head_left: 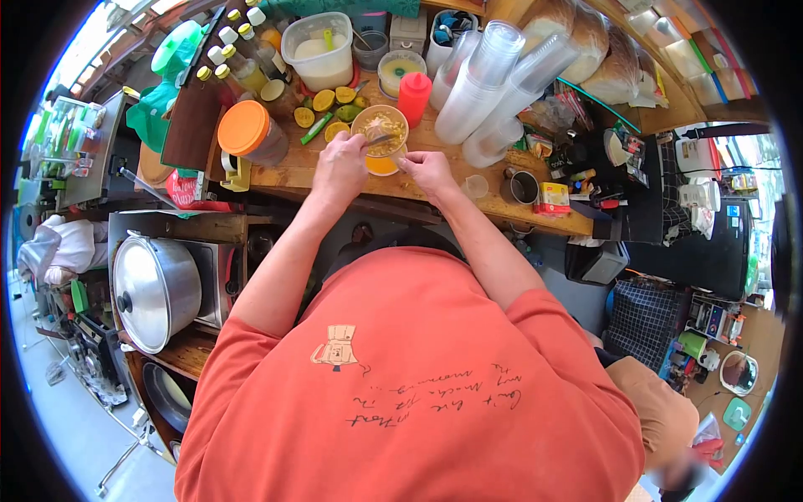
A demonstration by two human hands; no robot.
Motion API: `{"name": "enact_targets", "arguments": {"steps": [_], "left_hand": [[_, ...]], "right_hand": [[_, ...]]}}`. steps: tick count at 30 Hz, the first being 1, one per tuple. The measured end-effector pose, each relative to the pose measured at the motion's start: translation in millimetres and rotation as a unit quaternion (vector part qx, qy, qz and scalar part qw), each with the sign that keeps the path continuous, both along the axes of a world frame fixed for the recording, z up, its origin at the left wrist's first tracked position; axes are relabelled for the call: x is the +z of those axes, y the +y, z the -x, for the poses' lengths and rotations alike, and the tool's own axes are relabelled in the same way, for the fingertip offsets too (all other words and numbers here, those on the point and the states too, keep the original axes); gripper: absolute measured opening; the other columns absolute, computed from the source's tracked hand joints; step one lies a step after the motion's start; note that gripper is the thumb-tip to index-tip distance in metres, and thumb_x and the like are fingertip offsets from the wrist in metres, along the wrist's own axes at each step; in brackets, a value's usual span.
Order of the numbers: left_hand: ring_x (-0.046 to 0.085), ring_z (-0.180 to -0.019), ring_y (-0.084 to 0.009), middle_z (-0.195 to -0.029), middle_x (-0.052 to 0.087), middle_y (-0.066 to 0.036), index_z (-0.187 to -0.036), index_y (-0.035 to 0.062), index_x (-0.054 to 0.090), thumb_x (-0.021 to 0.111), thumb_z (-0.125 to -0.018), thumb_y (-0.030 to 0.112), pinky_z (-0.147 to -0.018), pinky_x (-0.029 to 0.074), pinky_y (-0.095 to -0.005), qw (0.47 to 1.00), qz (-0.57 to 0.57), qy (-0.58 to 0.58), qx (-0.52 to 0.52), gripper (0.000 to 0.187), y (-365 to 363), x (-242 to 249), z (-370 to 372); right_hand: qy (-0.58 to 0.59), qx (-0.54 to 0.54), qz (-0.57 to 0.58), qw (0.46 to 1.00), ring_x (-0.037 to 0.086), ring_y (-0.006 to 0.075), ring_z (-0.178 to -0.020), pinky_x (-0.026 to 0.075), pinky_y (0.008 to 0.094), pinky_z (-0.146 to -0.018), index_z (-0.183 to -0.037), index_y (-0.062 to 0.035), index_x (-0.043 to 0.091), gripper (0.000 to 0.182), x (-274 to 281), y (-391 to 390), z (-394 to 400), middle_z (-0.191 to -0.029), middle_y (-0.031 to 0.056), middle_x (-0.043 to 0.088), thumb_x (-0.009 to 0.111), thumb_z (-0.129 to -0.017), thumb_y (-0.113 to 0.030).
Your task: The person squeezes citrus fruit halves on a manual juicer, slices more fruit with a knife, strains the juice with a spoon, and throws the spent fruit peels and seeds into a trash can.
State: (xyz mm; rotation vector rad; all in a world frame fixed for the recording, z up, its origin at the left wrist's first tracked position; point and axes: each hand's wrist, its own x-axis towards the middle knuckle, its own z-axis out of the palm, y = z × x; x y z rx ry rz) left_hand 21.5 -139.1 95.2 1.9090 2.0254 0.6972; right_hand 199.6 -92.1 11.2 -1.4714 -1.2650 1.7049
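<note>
Both of my hands are at the wooden counter [293, 174]. My left hand [339, 167] grips a metal spoon [378, 139] whose tip lies in a round strainer [381, 127] full of yellowish pulp. The strainer sits on top of a clear cup [381, 164] with orange juice in it. My right hand [428, 171] is closed against the right side of that cup, just under the strainer's rim. Cut lime halves [326, 105] lie on the counter right behind the strainer.
A red squeeze bottle [414, 96], stacks of clear plastic cups [489, 79], a white tub [320, 50], an orange-lidded jar [251, 132] and several capped bottles [238, 54] crowd the counter. A metal mug [523, 186] stands to the right. A large metal pot lid [155, 289] sits lower left.
</note>
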Motion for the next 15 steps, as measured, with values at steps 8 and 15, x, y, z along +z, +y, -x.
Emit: {"name": "enact_targets", "arguments": {"steps": [8, 15], "left_hand": [[0.065, -0.1, -0.0374, -0.11, 0.059, -0.018, -0.106, 0.0006, 0.057, 0.058, -0.084, 0.001, -0.081, 0.056, -0.0464, 0.993, 0.048, 0.109, -0.007, 0.021, 5, -3, -39], [0.065, -0.096, -0.0367, -0.103, 0.061, -0.016, -0.1, 0.0033, 0.061, 0.06, -0.084, 0.004, -0.08, 0.054, -0.0459, 0.986, 0.05, 0.157, -0.024, 0.016, -8, -3, -5]], "right_hand": [[0.014, -0.068, -0.061, 0.996, 0.055, 0.0061, -0.062, 0.044, 0.0253, -0.056, -0.099, 0.004, 0.075, 0.019, -30, -17, 25, -0.079, 0.001, 0.069, 0.073, -0.09, -0.012], [0.02, -0.08, 0.012, 0.997, 0.06, 0.0075, -0.07, 0.049, 0.0283, -0.064, -0.099, 0.0023, 0.076, 0.019, -16, -16, 18, -0.082, 0.0039, 0.073, 0.074, -0.088, -0.013]]}}
